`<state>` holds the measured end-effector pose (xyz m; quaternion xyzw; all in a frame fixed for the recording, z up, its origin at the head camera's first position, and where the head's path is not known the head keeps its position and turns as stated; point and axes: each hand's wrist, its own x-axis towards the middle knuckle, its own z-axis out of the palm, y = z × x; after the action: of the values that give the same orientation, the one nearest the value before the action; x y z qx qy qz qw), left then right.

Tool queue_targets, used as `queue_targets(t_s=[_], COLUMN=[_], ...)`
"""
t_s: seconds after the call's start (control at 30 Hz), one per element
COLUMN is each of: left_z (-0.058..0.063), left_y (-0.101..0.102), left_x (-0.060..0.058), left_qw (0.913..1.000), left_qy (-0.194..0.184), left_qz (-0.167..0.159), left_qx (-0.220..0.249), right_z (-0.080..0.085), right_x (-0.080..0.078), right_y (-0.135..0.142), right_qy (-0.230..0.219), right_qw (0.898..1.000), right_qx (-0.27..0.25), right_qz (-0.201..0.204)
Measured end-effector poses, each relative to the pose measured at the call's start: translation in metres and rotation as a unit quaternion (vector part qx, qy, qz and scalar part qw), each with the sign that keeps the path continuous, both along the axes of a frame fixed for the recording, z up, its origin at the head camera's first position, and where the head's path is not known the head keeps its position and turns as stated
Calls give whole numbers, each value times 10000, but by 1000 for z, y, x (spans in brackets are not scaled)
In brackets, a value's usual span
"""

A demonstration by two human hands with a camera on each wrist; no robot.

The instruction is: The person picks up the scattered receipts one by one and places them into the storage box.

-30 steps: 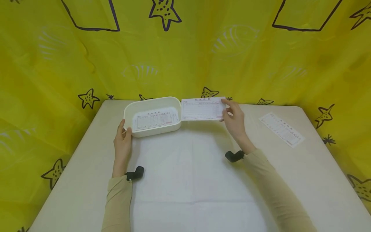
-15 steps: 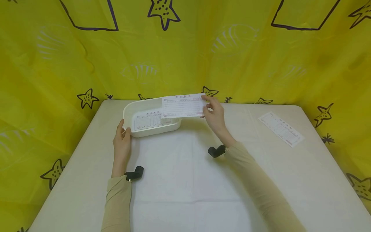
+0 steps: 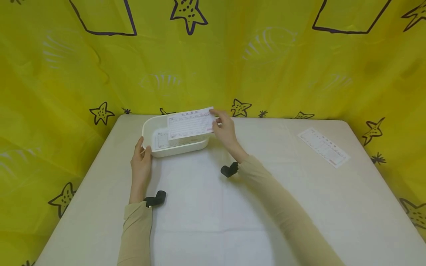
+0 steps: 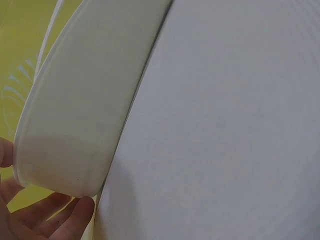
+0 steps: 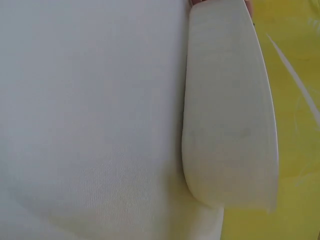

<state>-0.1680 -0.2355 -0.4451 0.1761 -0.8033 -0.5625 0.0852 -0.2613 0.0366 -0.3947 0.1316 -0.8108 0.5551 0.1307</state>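
A white plastic tray (image 3: 181,149) with rounded corners stands at the back left of the table. My left hand (image 3: 141,164) grips its near left corner; the left wrist view shows those fingers (image 4: 75,220) against the tray's end. Between thumb and fingers, my right hand (image 3: 227,131) pinches a printed paper form (image 3: 189,125) by its right edge. This form is held tilted above the tray, over its right part. Beneath it, another printed form (image 3: 161,139) lies inside the tray, mostly covered. The right hand itself is out of sight in the right wrist view.
A third printed form (image 3: 323,147) lies slanted on the right side of the table. White cloth (image 3: 219,207) covers the table, and a yellow curtain (image 3: 213,55) with stars and fish hangs right behind its back edge.
My right hand has carried its form leftward, from beside the tray's right end to over the tray, hiding most of the form inside. The left hand and tray stay put.
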Motion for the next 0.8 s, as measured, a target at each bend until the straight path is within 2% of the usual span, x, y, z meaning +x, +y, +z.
queue_targets(t_s=[0.2,0.4,0.6,0.8], left_z=[-2,-2,0,0], left_y=[0,0,0,0], left_x=[1,2,1,0], left_qw=[10000,10000,10000,9999], left_qy=[9,-43,-51,-93], left_qz=[-22,-14,44,41], left_qx=[-13,-15,48,37], right_z=[-4,-8,-14,-20], right_x=[-5,-2,-1,0], right_y=[-20,-38,-49,-54], right_qy=[-129,-211,-124,-53], right_qw=[9994,9979,9955,9935], right_qx=[281,507,738,960], right_qz=[137,354,587,611])
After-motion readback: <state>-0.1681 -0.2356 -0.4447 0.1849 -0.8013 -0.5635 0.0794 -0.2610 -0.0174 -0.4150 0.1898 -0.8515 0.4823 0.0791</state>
